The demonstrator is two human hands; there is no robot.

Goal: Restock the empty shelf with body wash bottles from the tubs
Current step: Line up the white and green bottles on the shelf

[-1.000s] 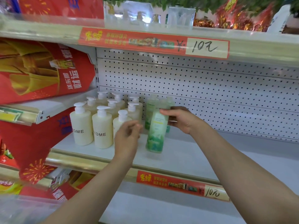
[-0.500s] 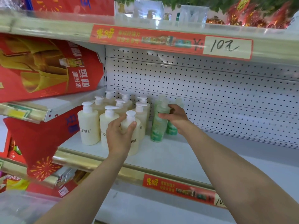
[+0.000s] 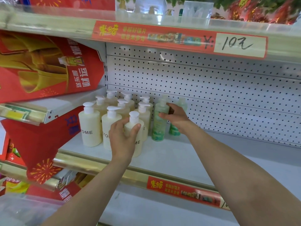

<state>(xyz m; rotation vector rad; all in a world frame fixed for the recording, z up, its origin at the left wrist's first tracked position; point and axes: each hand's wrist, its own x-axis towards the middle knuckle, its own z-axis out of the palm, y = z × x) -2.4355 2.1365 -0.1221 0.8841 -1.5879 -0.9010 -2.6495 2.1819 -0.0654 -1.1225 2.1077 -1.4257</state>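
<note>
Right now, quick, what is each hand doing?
Left hand: closed around the front cream pump bottle on the shelf.
Right hand: closed on the front green bottle.

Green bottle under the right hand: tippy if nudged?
Probably. The green bottle is tall and slim, so a push near its top may topple it. It looks full, so fairly heavy. The right hand holds it high up.

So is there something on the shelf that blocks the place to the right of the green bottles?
Nothing visible does. The shelf is bare to the right of the green bottles. The right hand holds one green bottle; the left hand holds a cream pump bottle.
</note>
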